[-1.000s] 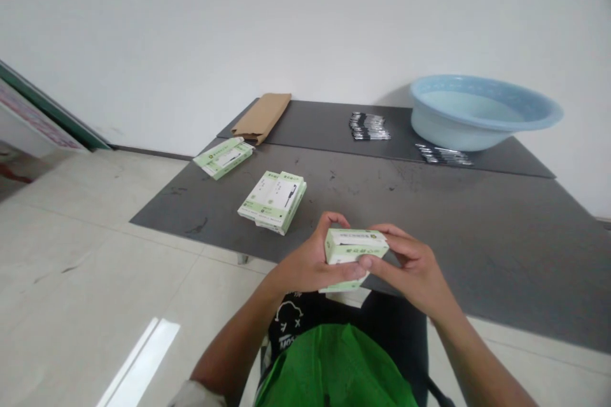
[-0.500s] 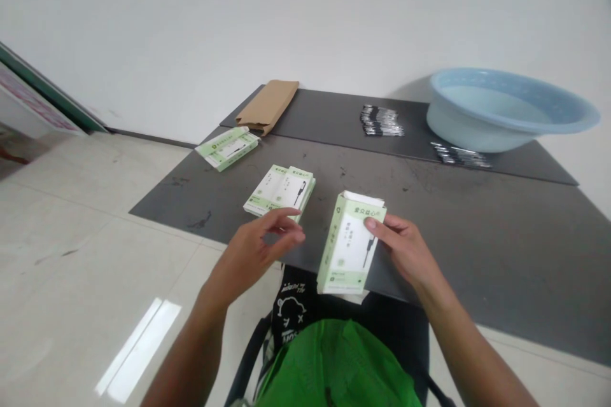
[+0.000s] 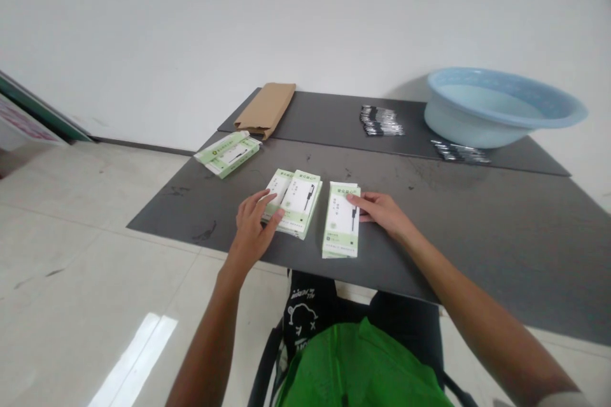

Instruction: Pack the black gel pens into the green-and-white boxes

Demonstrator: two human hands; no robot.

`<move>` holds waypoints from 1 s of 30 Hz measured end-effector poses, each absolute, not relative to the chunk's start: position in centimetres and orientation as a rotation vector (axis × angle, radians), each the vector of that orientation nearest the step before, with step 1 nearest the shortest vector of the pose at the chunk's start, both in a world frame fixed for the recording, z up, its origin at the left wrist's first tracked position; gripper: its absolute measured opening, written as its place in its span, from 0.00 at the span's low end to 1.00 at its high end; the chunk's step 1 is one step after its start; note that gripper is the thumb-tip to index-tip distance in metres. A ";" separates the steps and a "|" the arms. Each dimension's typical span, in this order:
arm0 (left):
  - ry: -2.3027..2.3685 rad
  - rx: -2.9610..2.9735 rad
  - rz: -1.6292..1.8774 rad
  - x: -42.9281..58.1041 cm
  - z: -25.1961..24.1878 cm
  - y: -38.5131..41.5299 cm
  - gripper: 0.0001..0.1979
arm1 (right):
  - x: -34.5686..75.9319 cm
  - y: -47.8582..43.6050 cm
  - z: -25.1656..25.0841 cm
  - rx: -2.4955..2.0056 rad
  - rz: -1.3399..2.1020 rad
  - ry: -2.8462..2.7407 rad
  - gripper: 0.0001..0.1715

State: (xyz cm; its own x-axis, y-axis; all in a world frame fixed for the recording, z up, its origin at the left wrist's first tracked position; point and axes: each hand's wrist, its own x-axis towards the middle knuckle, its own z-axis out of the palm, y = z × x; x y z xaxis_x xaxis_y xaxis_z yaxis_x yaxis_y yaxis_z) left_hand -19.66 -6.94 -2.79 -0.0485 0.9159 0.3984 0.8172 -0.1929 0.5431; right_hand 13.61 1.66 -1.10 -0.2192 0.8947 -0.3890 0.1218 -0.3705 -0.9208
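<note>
My right hand (image 3: 382, 211) grips a green-and-white pen box (image 3: 341, 219) by its right edge, thumb on top. The box lies nearly flat near the table's front edge, and a pen is printed on its face. My left hand (image 3: 254, 222) rests with fingers apart on the left side of a small group of similar pen boxes (image 3: 300, 203), touching them. Those boxes overlap side by side, with a narrow gap between them and the box in my right hand.
Another green-and-white box (image 3: 229, 152), its flap raised, lies at the table's left edge. Behind it is a brown paper bag (image 3: 267, 108). Toward the back are a bundle of pens (image 3: 382, 121), a second bundle of pens (image 3: 459, 152) and a blue basin (image 3: 477, 124). A wall stands behind the table.
My right hand has moved the pen box forward and left, from over the table edge down onto the table. My left hand has gone from hovering to touching the grouped boxes, which have shifted slightly right.
</note>
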 end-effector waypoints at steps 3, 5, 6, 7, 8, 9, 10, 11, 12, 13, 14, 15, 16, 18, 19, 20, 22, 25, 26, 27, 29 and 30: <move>1.935 2.010 1.091 -19.8 -3.6 -7.1 0.22 | 12.5 2.8 -1.4 -1.462 1.664 -1.299 0.17; 1.934 1.969 1.124 -20.0 -3.9 -7.1 0.24 | 12.0 3.5 -1.5 -1.477 1.659 -1.333 0.18; 1.920 1.950 1.147 -20.0 -4.0 -7.1 0.25 | 11.8 3.7 -1.6 -1.486 1.649 -1.347 0.18; 1.897 1.934 1.170 -20.1 -4.1 -7.1 0.25 | 11.6 3.9 -1.6 -1.495 1.634 -1.360 0.18; 1.873 1.919 1.193 -20.2 -4.2 -7.2 0.26 | 11.4 4.1 -1.7 -1.505 1.611 -1.373 0.19; 1.851 1.905 1.212 -20.2 -4.2 -7.2 0.26 | 11.2 4.2 -1.7 -1.517 1.581 -1.385 0.20; 1.833 1.893 1.225 -20.2 -4.2 -7.2 0.27 | 11.1 4.2 -1.8 -1.531 1.546 -1.400 0.21; 1.822 1.886 1.232 -20.2 -4.1 -7.3 0.27 | 11.0 4.2 -1.8 -1.542 1.508 -1.418 0.21; 1.817 1.882 1.234 -20.3 -4.1 -7.4 0.27 | 10.9 4.2 -1.9 -1.553 1.468 -1.441 0.22; 1.816 1.881 1.234 -20.3 -4.1 -7.4 0.27 | 10.8 4.2 -1.9 -1.565 1.425 -1.469 0.22; 1.814 1.882 1.235 -20.3 -4.1 -7.5 0.27 | 10.7 4.2 -1.9 -1.577 1.378 -1.502 0.22; 1.810 1.885 1.240 -20.4 -4.1 -7.6 0.27 | 10.7 4.2 -1.9 -1.588 1.328 -1.538 0.23; 1.804 1.887 1.248 -20.4 -4.1 -7.6 0.27 | 10.6 4.1 -1.9 -1.597 1.273 -1.577 0.23; 1.797 1.885 1.258 -20.6 -4.2 -7.6 0.28 | 10.4 4.1 -1.8 -1.605 1.163 -1.655 0.24; 1.795 1.884 1.260 -20.7 -4.3 -7.7 0.28 | 10.3 4.1 -1.8 -1.601 1.111 -1.690 0.24; 1.795 1.882 1.262 -20.8 -4.4 -7.6 0.28 | 10.2 4.0 -1.7 -1.591 1.062 -1.723 0.25; 1.797 1.875 1.268 -21.0 -4.4 -7.6 0.29 | 10.4 3.7 -1.5 -1.559 0.970 -1.775 0.29; 1.794 1.864 1.282 -21.3 -4.6 -7.3 0.29 | 12.8 3.0 -1.1 -1.512 0.803 -1.801 0.33; 1.787 1.866 1.291 -21.5 -4.7 -7.2 0.29 | 14.5 2.7 -1.0 -1.509 0.725 -1.792 0.34; 1.793 1.856 1.323 -21.7 -4.8 -7.1 0.28 | 16.5 2.5 -0.9 -1.516 0.632 -1.773 0.34; 1.818 1.844 1.388 -22.2 -5.3 -6.9 0.28 | 21.9 2.2 -0.9 -1.555 0.420 -1.716 0.36; 1.843 1.839 1.433 -22.5 -5.6 -6.7 0.28 | 25.1 2.3 -1.0 -1.581 0.308 -1.683 0.37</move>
